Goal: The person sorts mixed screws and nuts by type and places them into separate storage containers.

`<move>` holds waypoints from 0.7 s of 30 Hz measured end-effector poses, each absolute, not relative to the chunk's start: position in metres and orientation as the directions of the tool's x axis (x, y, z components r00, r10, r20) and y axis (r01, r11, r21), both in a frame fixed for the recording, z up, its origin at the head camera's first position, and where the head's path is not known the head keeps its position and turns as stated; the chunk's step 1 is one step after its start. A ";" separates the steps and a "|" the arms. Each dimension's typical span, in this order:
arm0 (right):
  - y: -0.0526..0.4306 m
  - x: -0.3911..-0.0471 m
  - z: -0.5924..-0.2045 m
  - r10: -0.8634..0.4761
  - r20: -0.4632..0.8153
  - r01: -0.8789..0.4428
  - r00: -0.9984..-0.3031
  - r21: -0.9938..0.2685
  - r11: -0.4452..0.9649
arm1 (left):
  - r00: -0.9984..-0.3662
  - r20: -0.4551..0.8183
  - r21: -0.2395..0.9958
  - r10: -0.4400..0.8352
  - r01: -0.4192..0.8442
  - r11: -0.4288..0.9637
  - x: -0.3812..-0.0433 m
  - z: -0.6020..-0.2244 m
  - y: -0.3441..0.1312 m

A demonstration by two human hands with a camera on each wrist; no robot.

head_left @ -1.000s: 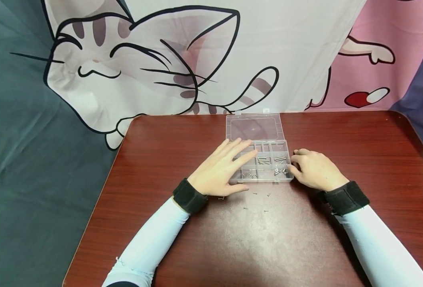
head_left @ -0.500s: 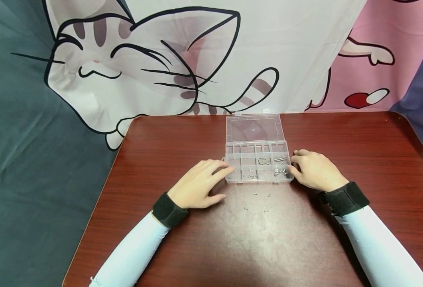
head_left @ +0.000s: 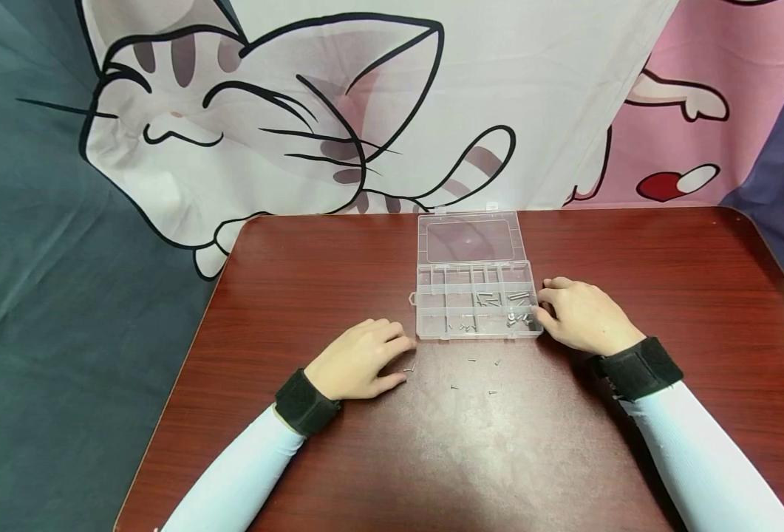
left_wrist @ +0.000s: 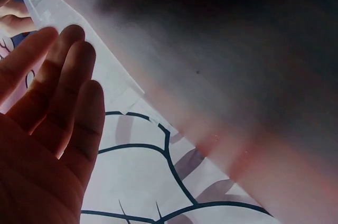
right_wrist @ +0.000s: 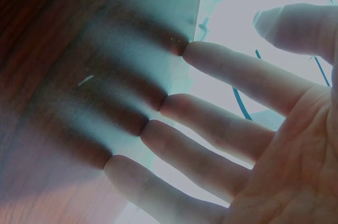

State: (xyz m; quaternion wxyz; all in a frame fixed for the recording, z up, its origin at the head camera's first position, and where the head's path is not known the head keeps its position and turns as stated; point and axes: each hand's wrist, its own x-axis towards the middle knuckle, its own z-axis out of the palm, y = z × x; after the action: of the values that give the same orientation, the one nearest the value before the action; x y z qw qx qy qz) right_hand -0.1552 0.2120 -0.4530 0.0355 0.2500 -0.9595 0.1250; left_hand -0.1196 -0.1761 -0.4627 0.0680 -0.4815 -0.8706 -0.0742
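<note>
A clear plastic compartment box (head_left: 431,299) lies at the back of the table with its lid (head_left: 469,240) folded back. Small screws (head_left: 488,299) and larger bolts (head_left: 518,319) sit in some of its compartments. My left hand (head_left: 358,360) is low over the table, left of the box's front corner, beside a small screw (head_left: 409,369). In the left wrist view its fingers (left_wrist: 79,71) are loosely bent and hold nothing. My right hand (head_left: 584,314) is at the box's right side; in the right wrist view its straight fingertips (right_wrist: 177,105) rest on the table.
Several loose screws (head_left: 472,360) are scattered on the brown table (head_left: 485,465) in front of the box. A curtain with a cartoon cat (head_left: 185,170) hangs behind the table's back edge.
My left hand has moved from above the box leftward and toward me, down beside the loose screw, uncovering the compartments. The right hand has stayed put.
</note>
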 end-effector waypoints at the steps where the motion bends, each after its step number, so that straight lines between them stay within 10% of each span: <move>1: 0.212 -0.155 -0.453 -0.470 0.130 -0.488 -0.873 -0.223 0.844 | -0.524 0.184 0.051 0.832 0.850 0.524 -0.119 -0.463 -0.176; 21: 0.213 -0.155 -0.454 -0.475 0.146 -0.497 -0.868 -0.221 0.839 | -0.514 0.141 -0.046 0.846 0.850 0.524 -0.113 -0.466 -0.155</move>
State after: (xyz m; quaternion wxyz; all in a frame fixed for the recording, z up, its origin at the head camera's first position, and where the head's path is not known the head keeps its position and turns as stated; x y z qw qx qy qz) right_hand -0.1553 0.2130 -0.4539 0.0428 0.2537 -0.9580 0.1268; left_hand -0.1131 -0.1553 -0.4657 0.0732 -0.4875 -0.8700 -0.0144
